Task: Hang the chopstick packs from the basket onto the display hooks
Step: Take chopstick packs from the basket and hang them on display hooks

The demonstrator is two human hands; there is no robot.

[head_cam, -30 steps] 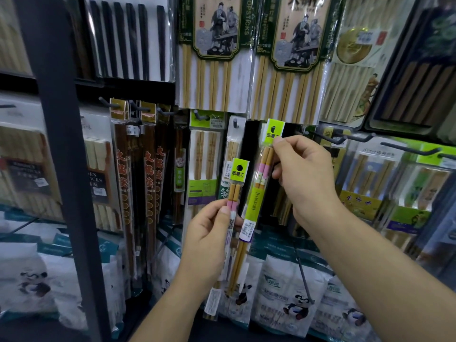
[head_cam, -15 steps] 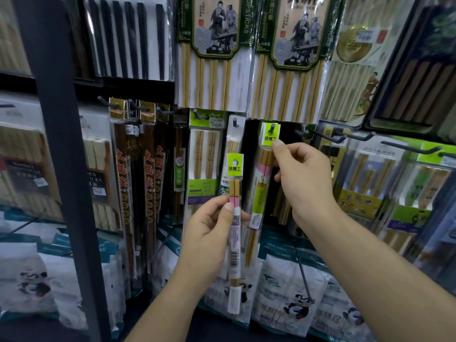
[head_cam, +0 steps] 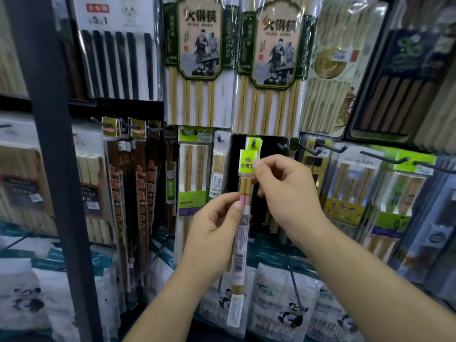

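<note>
I hold one slim chopstick pack (head_cam: 243, 218) upright, with a lime-green header, a pink band and a barcode label. My left hand (head_cam: 212, 233) pinches its middle between thumb and fingers. My right hand (head_cam: 283, 191) grips the green header at the top. The header's hole sits just below and in front of a dark display hook (head_cam: 253, 142). On that hook hangs another green-headed pack (head_cam: 254, 144), mostly hidden behind the held one. The basket is out of view.
A dark upright post (head_cam: 56, 169) stands at the left. Large hotpot chopstick packs (head_cam: 199, 62) hang above. Brown-red packs (head_cam: 140, 193) and green-label packs (head_cam: 195, 174) hang left of the hook. More hooks (head_cam: 385, 156) jut out at the right, and panda-print bags (head_cam: 283, 304) below.
My right hand let go of the pack now hanging on the hook and took the header of the second pack. My left hand raised that pack up toward the hook.
</note>
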